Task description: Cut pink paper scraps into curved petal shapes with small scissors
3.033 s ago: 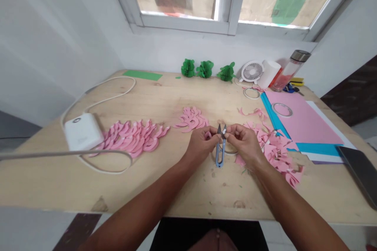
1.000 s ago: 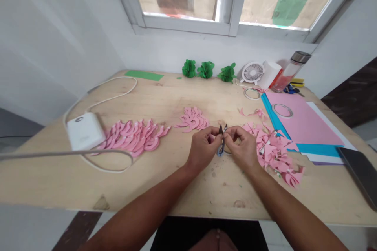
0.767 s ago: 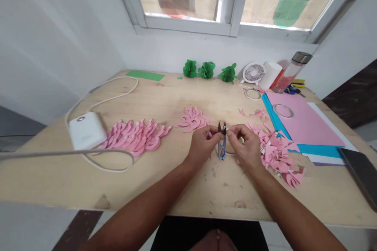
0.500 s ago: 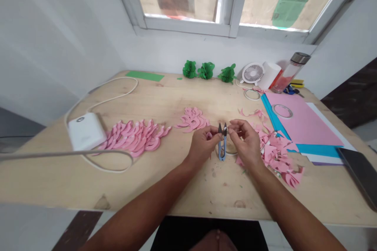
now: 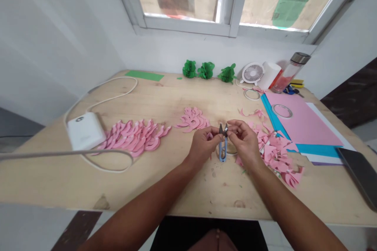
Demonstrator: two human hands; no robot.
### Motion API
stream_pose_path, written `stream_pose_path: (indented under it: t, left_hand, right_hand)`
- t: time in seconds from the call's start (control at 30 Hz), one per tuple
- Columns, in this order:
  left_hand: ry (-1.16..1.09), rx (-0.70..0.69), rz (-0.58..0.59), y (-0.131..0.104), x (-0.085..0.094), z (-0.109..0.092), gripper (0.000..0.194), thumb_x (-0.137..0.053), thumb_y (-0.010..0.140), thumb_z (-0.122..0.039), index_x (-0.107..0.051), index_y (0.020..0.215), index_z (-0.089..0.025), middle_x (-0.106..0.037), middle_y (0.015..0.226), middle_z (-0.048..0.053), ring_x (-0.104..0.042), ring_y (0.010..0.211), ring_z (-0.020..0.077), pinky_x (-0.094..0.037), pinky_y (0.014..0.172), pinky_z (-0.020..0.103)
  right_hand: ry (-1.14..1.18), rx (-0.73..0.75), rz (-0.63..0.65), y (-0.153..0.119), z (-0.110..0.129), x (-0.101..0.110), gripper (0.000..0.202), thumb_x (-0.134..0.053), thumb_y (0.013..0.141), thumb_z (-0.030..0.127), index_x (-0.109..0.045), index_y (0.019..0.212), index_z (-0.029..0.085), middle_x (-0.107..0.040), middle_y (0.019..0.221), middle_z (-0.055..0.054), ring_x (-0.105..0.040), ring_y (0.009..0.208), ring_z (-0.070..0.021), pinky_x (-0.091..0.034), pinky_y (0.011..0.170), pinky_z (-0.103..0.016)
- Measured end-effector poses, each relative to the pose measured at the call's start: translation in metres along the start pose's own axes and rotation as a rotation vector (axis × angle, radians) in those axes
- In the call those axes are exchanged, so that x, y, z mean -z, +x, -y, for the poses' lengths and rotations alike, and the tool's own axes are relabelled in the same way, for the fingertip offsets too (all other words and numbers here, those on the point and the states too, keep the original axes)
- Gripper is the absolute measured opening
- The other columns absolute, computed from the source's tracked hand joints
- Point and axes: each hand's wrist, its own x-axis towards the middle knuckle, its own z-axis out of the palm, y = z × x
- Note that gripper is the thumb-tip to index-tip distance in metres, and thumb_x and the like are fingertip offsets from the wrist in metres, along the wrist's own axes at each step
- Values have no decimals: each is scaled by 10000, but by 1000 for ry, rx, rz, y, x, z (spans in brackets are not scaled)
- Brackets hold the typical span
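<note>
A pair of thread snips (image 5: 223, 154) with a light blue spring handle stands between my hands, dark blades pointing away from me and parted at the tips. My left hand (image 5: 204, 142) is closed, its thumb and finger on the left blade, with a bit of pink paper (image 5: 209, 136) showing in its curled fingers. At the right blade, my right hand (image 5: 245, 139) pinches with thumb and fingertips. A small white speck shows on that blade. Just beyond my left hand lies a small pile of curved pink paper petals (image 5: 193, 119).
More pink petals (image 5: 138, 137) lie left by a white power bank (image 5: 86, 131) with a cable. Pink scraps (image 5: 278, 155), coloured sheets (image 5: 312, 125) and a phone (image 5: 357, 174) lie right. Green paper shapes (image 5: 206, 70), a small fan (image 5: 252, 73) and a bottle (image 5: 290, 72) stand behind.
My right hand has shifted slightly left, so its thumb now meets the blade. The snips have turned a little and their blades sit closer to my fingers. Everything else is unchanged.
</note>
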Motion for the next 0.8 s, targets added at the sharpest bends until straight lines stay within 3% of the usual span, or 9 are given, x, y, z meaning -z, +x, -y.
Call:
stream_pose_path:
  t: [0.8]
  left_hand:
    - [5, -11, 51, 0, 0, -2, 131, -604, 648, -259, -581, 595, -142, -457, 427, -56, -322, 356, 34, -227, 365, 173]
  right_hand:
    - [103, -58, 18, 0, 9, 3, 297, -660, 656, 220, -562, 936, 202, -603, 663, 34, -530, 559, -97, -390, 514, -208]
